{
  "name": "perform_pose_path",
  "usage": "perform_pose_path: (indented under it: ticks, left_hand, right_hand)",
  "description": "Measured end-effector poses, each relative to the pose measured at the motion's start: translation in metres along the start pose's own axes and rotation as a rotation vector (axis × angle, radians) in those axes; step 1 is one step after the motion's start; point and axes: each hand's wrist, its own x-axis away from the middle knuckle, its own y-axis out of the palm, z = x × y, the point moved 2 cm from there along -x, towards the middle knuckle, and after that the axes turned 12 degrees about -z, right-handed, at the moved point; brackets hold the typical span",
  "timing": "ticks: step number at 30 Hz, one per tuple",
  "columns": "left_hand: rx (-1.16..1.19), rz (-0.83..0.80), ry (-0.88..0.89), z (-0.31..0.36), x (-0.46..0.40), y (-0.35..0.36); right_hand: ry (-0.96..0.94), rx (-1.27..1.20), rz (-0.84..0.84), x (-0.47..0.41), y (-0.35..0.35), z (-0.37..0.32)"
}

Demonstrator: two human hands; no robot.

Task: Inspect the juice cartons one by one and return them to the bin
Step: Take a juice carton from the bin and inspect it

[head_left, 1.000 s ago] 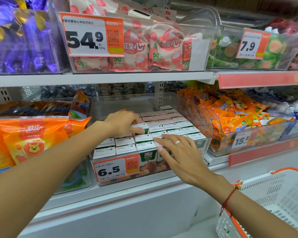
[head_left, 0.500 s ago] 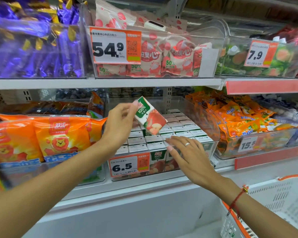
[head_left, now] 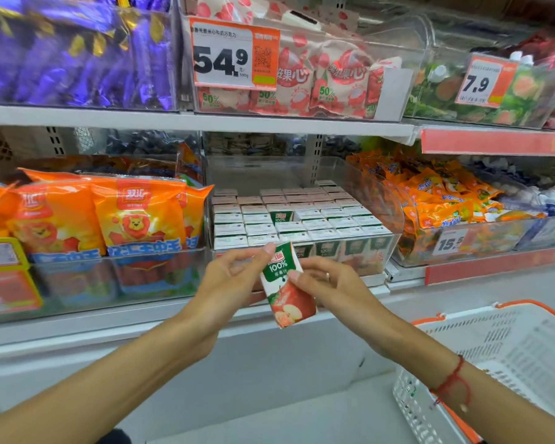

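Observation:
A small juice carton (head_left: 287, 288), green and white with a red apple picture, is tilted in front of the shelf edge. My left hand (head_left: 231, 283) pinches its upper left corner. My right hand (head_left: 329, 285) grips its right side with thumb and fingers. Behind it a clear plastic bin (head_left: 383, 200) on the middle shelf holds several rows of the same cartons (head_left: 314, 219). One gap in the rows shows a carton's green face.
Orange snack bags (head_left: 135, 216) fill the bin to the left, orange candy packs (head_left: 439, 200) the bin to the right. A white shopping basket (head_left: 507, 357) with orange rim sits at the lower right. Upper shelf bins carry price tags (head_left: 234, 54).
My left hand lifted one carton out of the bin and brought it down in front of the shelf. My right hand left the carton tops and took hold of the carton.

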Motion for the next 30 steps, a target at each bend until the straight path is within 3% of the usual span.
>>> perform_pose_path:
  ticks: [4, 8, 16, 19, 22, 26, 30]
  left_hand:
    - [0.055, -0.089, -0.065, -0.007, 0.004, 0.004]
    - [0.049, -0.074, -0.045, -0.010, 0.006, 0.004]
    - [0.002, -0.025, 0.011, -0.008, 0.001, -0.002]
    - [-0.015, -0.023, 0.037, -0.006, -0.001, -0.004]
    - [-0.043, -0.026, 0.094, -0.009, -0.002, -0.004]
    - [-0.126, -0.034, 0.195, -0.011, 0.000, 0.002]
    - [-0.156, -0.066, 0.215, -0.010, -0.004, 0.005]
  right_hand:
    - [-0.015, -0.072, 0.111, 0.001, 0.004, 0.001]
    - [0.041, -0.125, 0.134, 0.001, 0.003, -0.002]
    - [0.072, -0.130, -0.128, 0.003, -0.004, -0.002]
    - [0.048, -0.103, -0.152, 0.003, -0.007, 0.000]
    - [-0.004, -0.041, -0.050, 0.003, -0.006, 0.003]
    - [-0.135, 0.260, 0.161, 0.005, -0.003, 0.000]
    - [-0.202, 0.428, 0.252, 0.005, 0.003, 0.001]
